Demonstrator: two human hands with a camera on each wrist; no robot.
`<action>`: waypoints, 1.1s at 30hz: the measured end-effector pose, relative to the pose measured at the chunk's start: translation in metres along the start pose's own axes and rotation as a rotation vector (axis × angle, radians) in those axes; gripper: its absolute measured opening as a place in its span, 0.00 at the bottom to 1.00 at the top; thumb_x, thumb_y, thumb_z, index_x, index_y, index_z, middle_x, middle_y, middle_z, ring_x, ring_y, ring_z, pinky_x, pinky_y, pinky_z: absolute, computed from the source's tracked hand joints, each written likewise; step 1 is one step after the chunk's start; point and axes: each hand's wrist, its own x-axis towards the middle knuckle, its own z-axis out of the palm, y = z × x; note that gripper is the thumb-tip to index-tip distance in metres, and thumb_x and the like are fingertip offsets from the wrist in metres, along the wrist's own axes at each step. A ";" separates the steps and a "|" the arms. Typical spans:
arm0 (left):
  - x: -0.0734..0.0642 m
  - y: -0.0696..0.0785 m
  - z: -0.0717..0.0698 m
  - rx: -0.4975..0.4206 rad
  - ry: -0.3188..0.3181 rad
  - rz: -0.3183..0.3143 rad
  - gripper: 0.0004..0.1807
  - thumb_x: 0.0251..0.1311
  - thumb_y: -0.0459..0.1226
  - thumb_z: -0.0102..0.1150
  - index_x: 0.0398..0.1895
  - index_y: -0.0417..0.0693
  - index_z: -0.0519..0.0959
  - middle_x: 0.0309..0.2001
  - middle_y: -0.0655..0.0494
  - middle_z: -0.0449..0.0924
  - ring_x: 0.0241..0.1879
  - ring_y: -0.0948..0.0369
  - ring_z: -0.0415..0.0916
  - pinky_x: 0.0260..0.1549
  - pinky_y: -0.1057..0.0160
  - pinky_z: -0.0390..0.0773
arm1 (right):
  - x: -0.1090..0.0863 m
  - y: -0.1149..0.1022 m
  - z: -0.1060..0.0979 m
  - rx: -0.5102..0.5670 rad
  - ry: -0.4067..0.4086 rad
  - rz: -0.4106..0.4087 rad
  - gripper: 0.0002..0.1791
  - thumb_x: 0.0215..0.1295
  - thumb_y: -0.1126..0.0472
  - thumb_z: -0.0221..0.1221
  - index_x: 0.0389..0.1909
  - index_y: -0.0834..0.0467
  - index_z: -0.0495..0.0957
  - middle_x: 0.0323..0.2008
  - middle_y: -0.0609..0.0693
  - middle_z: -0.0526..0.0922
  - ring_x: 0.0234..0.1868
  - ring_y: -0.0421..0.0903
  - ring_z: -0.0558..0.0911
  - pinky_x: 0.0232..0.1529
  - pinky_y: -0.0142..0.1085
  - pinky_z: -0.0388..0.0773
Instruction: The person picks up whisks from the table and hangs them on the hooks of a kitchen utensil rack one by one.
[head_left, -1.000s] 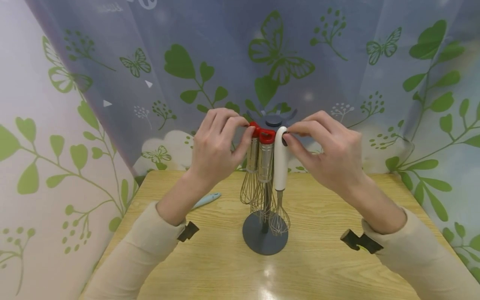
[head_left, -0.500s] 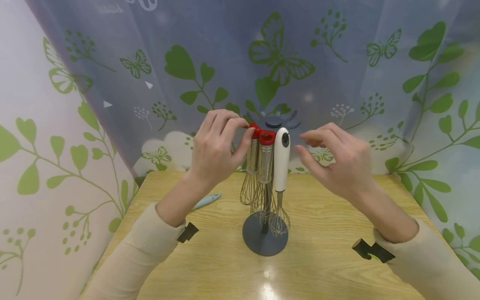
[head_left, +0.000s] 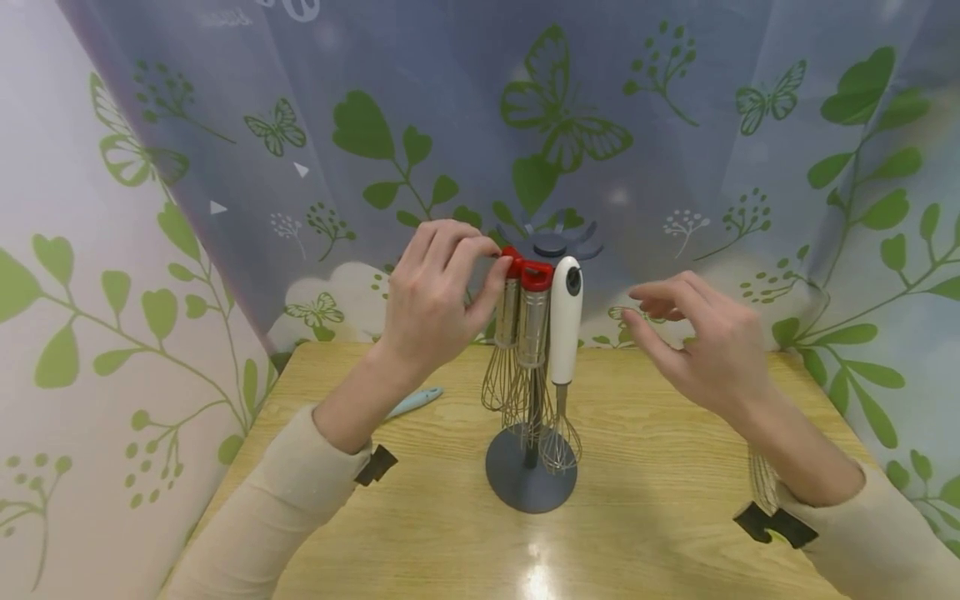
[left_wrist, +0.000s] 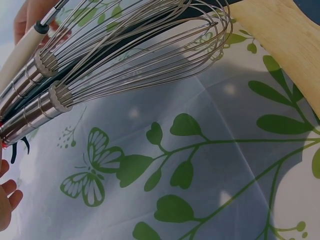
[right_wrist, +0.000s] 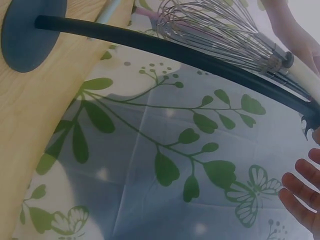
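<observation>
Three whisks hang from a grey utensil stand (head_left: 531,479) at the middle of the wooden table (head_left: 420,517). Two have steel handles with red caps, and the left hand (head_left: 435,304) pinches the top of the red-capped whisk (head_left: 507,312) furthest left, thumb and curled fingertips closed on its cap at about 3 o'clock from the palm. The second red-capped whisk (head_left: 534,321) hangs just beside it, touching or nearly touching. The white-handled whisk (head_left: 564,321) hangs at the right of the group. The right hand (head_left: 705,342) hovers apart from it, at about 3 o'clock of the stand, fingers spread and loosely bent, holding nothing; the white handle lies at roughly 9 o'clock from its fingertips.

In the left wrist view the wire loops (left_wrist: 150,45) of the whisks fan out close together.

A pale blue handle (head_left: 412,402) lies on the table at 9 o'clock of the stand, partly hidden by the left forearm. Behind the table hangs a curtain (head_left: 420,108) printed with green leaves and butterflies.
</observation>
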 end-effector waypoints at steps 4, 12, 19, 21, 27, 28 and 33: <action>0.000 0.000 0.000 0.001 0.005 0.000 0.07 0.69 0.35 0.65 0.38 0.38 0.81 0.37 0.45 0.84 0.42 0.48 0.80 0.45 0.55 0.85 | -0.009 0.010 -0.004 0.014 -0.041 0.031 0.22 0.75 0.46 0.59 0.42 0.62 0.87 0.29 0.55 0.88 0.26 0.50 0.86 0.32 0.21 0.81; 0.000 0.001 0.000 -0.002 0.006 0.000 0.06 0.69 0.35 0.65 0.38 0.38 0.82 0.37 0.45 0.84 0.42 0.48 0.80 0.45 0.55 0.85 | -0.028 0.024 -0.011 0.029 -0.084 0.134 0.12 0.56 0.67 0.71 0.42 0.62 0.87 0.30 0.53 0.90 0.28 0.41 0.86 0.35 0.14 0.78; 0.000 0.001 0.000 -0.003 0.003 -0.001 0.06 0.69 0.35 0.65 0.38 0.39 0.82 0.37 0.45 0.84 0.42 0.49 0.79 0.45 0.55 0.85 | -0.043 0.036 -0.018 0.059 -0.112 0.241 0.13 0.58 0.71 0.71 0.45 0.63 0.87 0.30 0.54 0.89 0.36 0.11 0.74 0.34 0.13 0.77; 0.000 0.001 0.000 -0.003 0.001 -0.002 0.06 0.69 0.35 0.65 0.38 0.39 0.82 0.37 0.45 0.84 0.42 0.49 0.79 0.45 0.55 0.85 | -0.046 0.040 -0.020 0.070 -0.120 0.273 0.12 0.58 0.71 0.70 0.44 0.64 0.87 0.30 0.55 0.89 0.34 0.11 0.74 0.32 0.13 0.77; 0.000 0.002 -0.001 -0.001 -0.007 -0.003 0.06 0.70 0.35 0.65 0.39 0.39 0.82 0.37 0.45 0.83 0.42 0.49 0.79 0.44 0.55 0.84 | -0.050 0.048 -0.029 0.102 -0.158 0.383 0.10 0.63 0.71 0.69 0.45 0.64 0.86 0.29 0.35 0.85 0.30 0.15 0.77 0.31 0.13 0.76; 0.000 0.002 -0.001 -0.001 -0.007 -0.003 0.06 0.70 0.35 0.65 0.39 0.39 0.82 0.37 0.45 0.84 0.42 0.49 0.79 0.44 0.55 0.84 | -0.051 0.049 -0.031 0.106 -0.169 0.405 0.10 0.64 0.70 0.69 0.46 0.63 0.86 0.30 0.29 0.83 0.30 0.16 0.77 0.31 0.13 0.76; 0.000 0.002 -0.002 0.000 -0.011 -0.002 0.06 0.70 0.35 0.65 0.39 0.39 0.82 0.37 0.46 0.84 0.42 0.49 0.79 0.44 0.55 0.84 | -0.058 0.059 -0.039 0.123 -0.229 0.510 0.09 0.69 0.64 0.67 0.49 0.59 0.86 0.33 0.18 0.78 0.30 0.19 0.78 0.26 0.18 0.75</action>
